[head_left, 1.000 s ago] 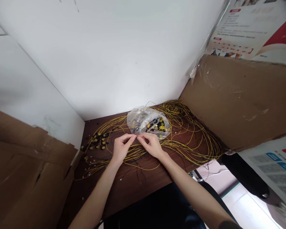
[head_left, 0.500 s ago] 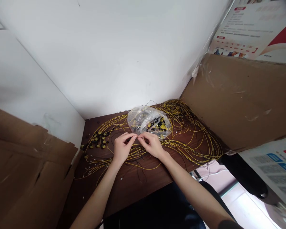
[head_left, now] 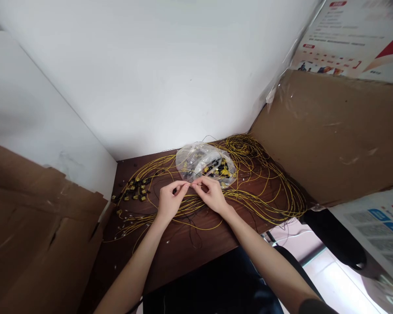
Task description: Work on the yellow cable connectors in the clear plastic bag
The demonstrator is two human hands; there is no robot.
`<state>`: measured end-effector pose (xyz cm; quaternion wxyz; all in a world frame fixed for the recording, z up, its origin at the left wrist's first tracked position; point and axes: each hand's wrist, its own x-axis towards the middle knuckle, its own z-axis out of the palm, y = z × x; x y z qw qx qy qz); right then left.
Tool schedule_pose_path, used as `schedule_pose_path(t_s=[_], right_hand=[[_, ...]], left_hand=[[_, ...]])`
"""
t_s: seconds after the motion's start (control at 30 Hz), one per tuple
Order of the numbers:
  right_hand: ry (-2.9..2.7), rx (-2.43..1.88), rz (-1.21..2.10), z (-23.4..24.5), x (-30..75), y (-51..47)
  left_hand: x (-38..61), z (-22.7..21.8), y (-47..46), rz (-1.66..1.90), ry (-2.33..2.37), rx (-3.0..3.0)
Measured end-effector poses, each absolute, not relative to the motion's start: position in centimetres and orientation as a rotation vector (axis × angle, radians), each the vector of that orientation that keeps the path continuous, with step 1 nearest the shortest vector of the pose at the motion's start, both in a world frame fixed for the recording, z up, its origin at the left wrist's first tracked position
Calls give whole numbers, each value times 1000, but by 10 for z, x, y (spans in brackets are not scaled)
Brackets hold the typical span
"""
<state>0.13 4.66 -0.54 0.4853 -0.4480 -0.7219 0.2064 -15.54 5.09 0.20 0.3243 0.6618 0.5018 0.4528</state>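
My left hand [head_left: 169, 201] and my right hand [head_left: 211, 194] meet over the middle of a dark wooden table [head_left: 183, 253]. Both pinch a thin yellow wire [head_left: 192, 185] between thumb and fingers, fingertips almost touching. A small dark piece shows at the left fingertips; I cannot make out what it is. Just behind the hands lies a clear plastic bag [head_left: 203, 163] holding small yellow and black parts. Loose yellow wires [head_left: 268, 196] spread across the table around the hands.
A cluster of black and yellow connectors [head_left: 134, 190] lies at the left of the table. Cardboard sheets stand at the left [head_left: 36, 226] and right [head_left: 334, 135]. A white wall corner closes the back. A printed poster [head_left: 350, 39] hangs top right.
Both hands have stayed pinched together and shifted slightly away from me toward the bag. The camera view has tilted a little.
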Motion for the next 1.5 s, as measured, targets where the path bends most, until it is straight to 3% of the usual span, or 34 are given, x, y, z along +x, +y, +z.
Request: schedule_pose_path(t_s=[0.77,1.2,1.5], right_hand=[[-1622,-1101,782,-8,4,48],[-1662,-1118,767,-5,3,47],[-1641,-1108,883,-8,2,48]], left_hand=[[-155,2,51,1250,1364,1669],[-159,3,46,1199,1290,2132],[-159,0,46,1206,1342,2138]])
